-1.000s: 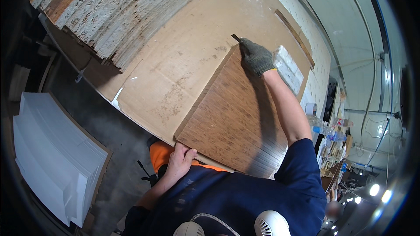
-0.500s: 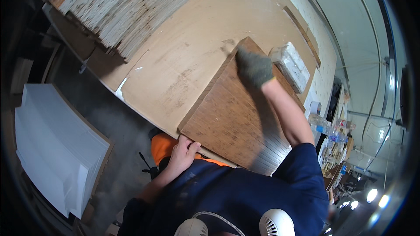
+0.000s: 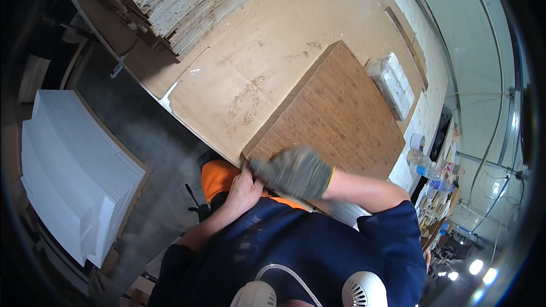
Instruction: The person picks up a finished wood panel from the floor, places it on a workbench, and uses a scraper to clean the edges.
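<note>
A stack of brown wood-grain boards (image 3: pixel 341 108) lies at an angle on the table's near side, its edges forming a layered side. My bare left hand (image 3: pixel 244 190) is at the stack's near left corner, fingers closed; what they hold is hidden. Over the stack's near edge is my right hand (image 3: pixel 296 173) in a grey-green knit glove. It meets the left hand at that corner, and motion smears its fingers. A white wrapped block (image 3: pixel 391 86) lies beside the stack's far right edge.
A tan sheet (image 3: pixel 227 88) covers the table. A tall stack of rough-edged sheets (image 3: pixel 199 0) stands at the far left. White panels (image 3: pixel 74 176) sit low on the left. Plastic bottles (image 3: pixel 429 170) and a tape roll (image 3: pixel 417 141) are on the right.
My right hand has come from the stack's far end back to the near left corner, beside the left hand. The left hand stays at the near edge. The view has shifted slightly.
</note>
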{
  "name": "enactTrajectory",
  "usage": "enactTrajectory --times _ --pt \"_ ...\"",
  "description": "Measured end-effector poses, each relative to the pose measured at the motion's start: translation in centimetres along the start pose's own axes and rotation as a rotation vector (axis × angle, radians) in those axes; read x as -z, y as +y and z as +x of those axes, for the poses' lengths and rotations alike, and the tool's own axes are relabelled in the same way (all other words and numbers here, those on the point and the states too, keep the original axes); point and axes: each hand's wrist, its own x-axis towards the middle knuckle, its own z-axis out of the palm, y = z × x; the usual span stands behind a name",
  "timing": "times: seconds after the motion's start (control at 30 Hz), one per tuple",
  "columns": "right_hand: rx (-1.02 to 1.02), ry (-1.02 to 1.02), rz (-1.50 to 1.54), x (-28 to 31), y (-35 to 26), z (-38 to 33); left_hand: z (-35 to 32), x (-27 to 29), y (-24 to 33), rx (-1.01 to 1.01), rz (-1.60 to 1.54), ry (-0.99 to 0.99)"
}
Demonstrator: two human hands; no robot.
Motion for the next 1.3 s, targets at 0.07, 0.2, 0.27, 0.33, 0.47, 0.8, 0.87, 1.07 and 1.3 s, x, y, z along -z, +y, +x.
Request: enactTrajectory --times 0.07,0.2,0.27,0.33,0.47,0.8,0.87,1.07,1.3 --pt "-0.316 -0.16 0.119 0.1 3.7 -1.0 -0.1 0.0 0.5 0.088 -0.276 -0.051" --pt "-0.297 -0.259 0.054 0.6 4.0 -0.6 0.2 0.2 0.8 0.145 -0.371 -0.09" --pt "0.027 -0.398 0.127 2.9 -1.2 0.4 0.1 0.1 0.4 0.056 -0.116 -0.026" --pt "-0.049 -0.376 0.014 2.9 -0.5 0.5 0.0 -0.1 0.1 0.108 -0.263 -0.06" --pt "-0.211 -0.32 -0.231 3.0 3.1 0.4 -0.3 0.2 1.0 0.116 -0.392 -0.066" --pt "-0.409 -0.283 -0.129 3.0 5.9 1.8 -0.1 0.3 0.8 0.12 -0.317 -0.081" --pt "-0.116 -0.478 -0.106 2.9 1.9 0.6 0.0 0.1 0.4 0.049 -0.202 -0.076" --pt "-0.364 -0.35 -0.041 4.0 5.2 1.8 0.3 0.7 1.0 0.114 -0.335 -0.11" --pt "0.023 -0.501 -0.493 2.3 2.1 0.3 0.0 1.1 1.5 0.128 -0.293 -0.114"
